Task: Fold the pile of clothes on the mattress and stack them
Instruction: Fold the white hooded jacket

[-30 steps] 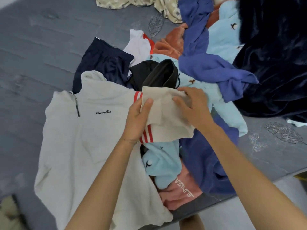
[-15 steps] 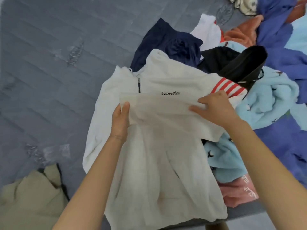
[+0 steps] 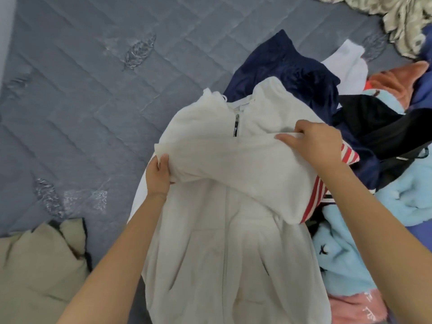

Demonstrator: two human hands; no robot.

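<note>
sleeve (image 3: 233,164) stretched leftward across jacket (image 3: 210,265), logo seemingly covered

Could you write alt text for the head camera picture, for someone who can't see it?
A left hand and right hand hold a sleeve folded across a cream sweatshirt on a grey quilted mattress. At right, unfolded clothes pile up; a beige garment lies lower left.

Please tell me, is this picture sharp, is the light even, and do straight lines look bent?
Head view: light is soft and even, no hard shadows; the cream fleece zip-neck jacket looks slightly washed out; the beige patterned cloth at the top right is blurred; seams of the grey quilted mattress seem to bow near the edges, likely the wide lens.
</note>
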